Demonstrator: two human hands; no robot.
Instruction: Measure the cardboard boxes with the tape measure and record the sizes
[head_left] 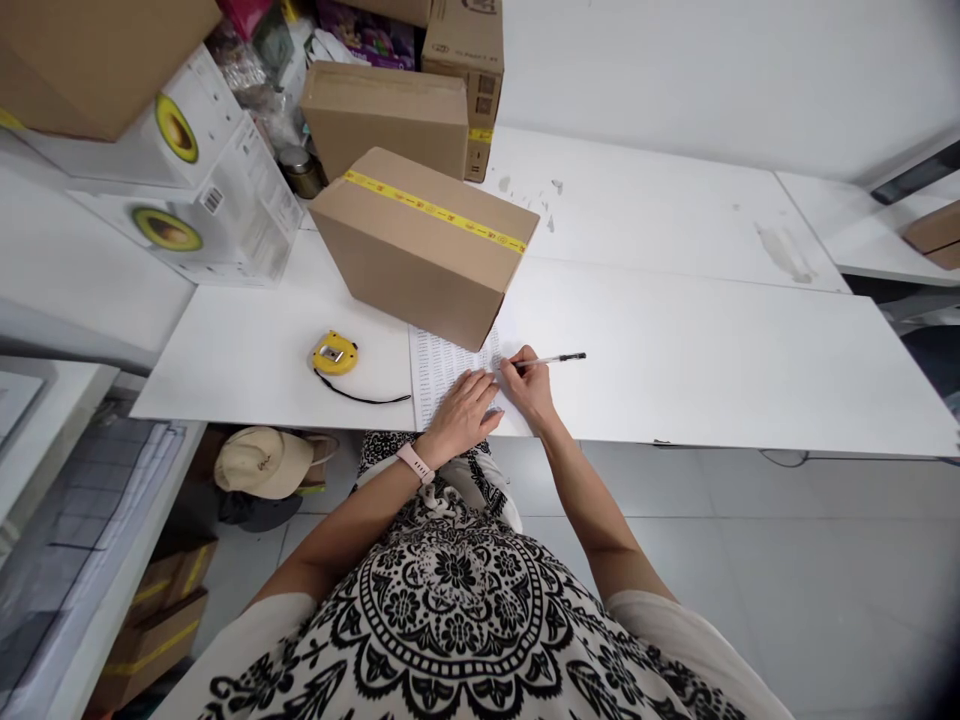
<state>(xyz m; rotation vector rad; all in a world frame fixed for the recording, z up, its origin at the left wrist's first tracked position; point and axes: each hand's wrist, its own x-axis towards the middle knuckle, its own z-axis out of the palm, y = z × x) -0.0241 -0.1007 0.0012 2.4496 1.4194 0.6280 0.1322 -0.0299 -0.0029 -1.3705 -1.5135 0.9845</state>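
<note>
My right hand (529,386) grips a pen (555,359), its tip near the right side of a printed sheet (433,375) and its capped end pointing right. Flat on that paper lies my left hand (466,412), fingers stretched out, a pink band on the wrist. The sheet carries columns of small text that I cannot read. Its top edge is hidden by a brown cardboard box (420,255) sealed with yellow tape. To the left rests a yellow tape measure (334,353) with a black wrist strap (364,397).
Behind stand more cardboard boxes (386,115), a jar (300,172) and white cartons (225,215) with avocado pictures. The white table's front edge (615,437) runs just before my body. A cap (264,462) and taped boxes (154,640) sit below, at left.
</note>
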